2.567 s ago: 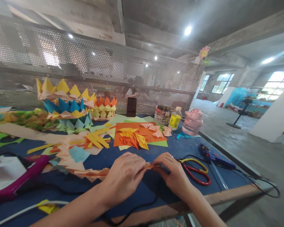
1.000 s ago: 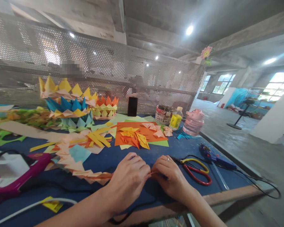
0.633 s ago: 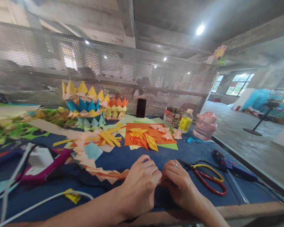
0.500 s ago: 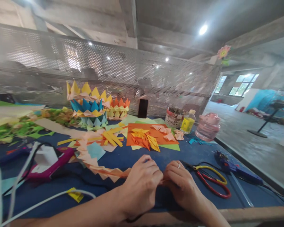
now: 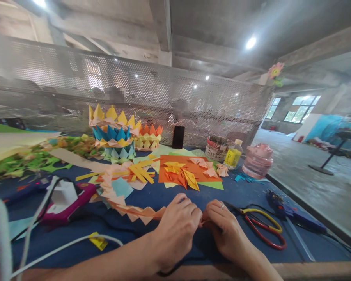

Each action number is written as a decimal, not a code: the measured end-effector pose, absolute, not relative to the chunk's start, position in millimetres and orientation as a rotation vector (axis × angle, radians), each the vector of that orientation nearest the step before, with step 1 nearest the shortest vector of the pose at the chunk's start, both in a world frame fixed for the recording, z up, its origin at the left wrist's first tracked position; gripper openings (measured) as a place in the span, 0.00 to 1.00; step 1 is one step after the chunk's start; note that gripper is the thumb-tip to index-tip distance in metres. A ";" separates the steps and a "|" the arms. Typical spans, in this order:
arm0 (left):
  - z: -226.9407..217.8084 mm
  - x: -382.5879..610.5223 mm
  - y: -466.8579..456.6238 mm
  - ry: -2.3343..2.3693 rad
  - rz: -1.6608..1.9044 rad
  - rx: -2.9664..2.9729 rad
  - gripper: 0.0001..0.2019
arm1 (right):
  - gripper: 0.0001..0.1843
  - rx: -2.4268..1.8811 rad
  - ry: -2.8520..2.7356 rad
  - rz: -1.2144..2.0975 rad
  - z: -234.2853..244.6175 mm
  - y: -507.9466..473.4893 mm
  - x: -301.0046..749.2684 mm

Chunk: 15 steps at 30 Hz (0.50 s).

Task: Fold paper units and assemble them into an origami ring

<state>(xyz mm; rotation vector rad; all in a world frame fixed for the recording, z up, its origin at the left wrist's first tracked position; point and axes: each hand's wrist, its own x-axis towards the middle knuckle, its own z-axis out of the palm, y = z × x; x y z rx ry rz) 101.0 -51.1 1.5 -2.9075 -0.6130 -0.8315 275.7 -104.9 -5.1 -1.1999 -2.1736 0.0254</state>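
Both hands meet at the front middle of the blue tabletop. My left hand point(image 5: 179, 226) is closed around one end of a peach folded-paper chain point(image 5: 136, 214), which curves away to the left. Close beside it, my right hand point(image 5: 224, 226) has its fingers curled and pinched on the same end of the chain; a sliver of orange paper shows between the hands. Most of that end is hidden by my fingers. Beyond my hands, yellow and orange folded pieces point(image 5: 183, 173) and pale pink folded pieces point(image 5: 204, 166) lie on an orange sheet point(image 5: 166, 176).
Scissors point(image 5: 266, 230) and a blue glue gun point(image 5: 298, 216) lie at right, near a pink water jug point(image 5: 257, 160) and a yellow-labelled bottle point(image 5: 233, 154). Paper crowns point(image 5: 114, 134) stand at back left. A magenta power strip point(image 5: 68, 203) and a white cable point(image 5: 67, 249) occupy the left front.
The view has shifted slightly, so the table's things appear a little lower and further right. My hands keep their grip on the paper chain, almost unmoved.
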 end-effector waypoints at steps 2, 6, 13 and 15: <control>0.3 100.5 -48.6 -0.602 -0.842 -2.900 0.08 | 0.10 -1.231 -2.183 0.049 -2.0 -106.4 274.5; 1.3 99.2 -47.7 -0.576 -0.870 -2.871 0.08 | 0.04 -1.279 -2.177 0.050 0.9 -105.2 274.2; 30.2 73.7 -60.7 -0.702 -1.150 -2.811 0.10 | 0.04 -1.203 -2.110 -0.082 -2.4 -95.0 276.7; 38.7 54.8 -50.7 -0.872 -1.185 -2.683 0.12 | 0.05 -1.199 -2.114 -0.096 -0.9 -95.6 277.5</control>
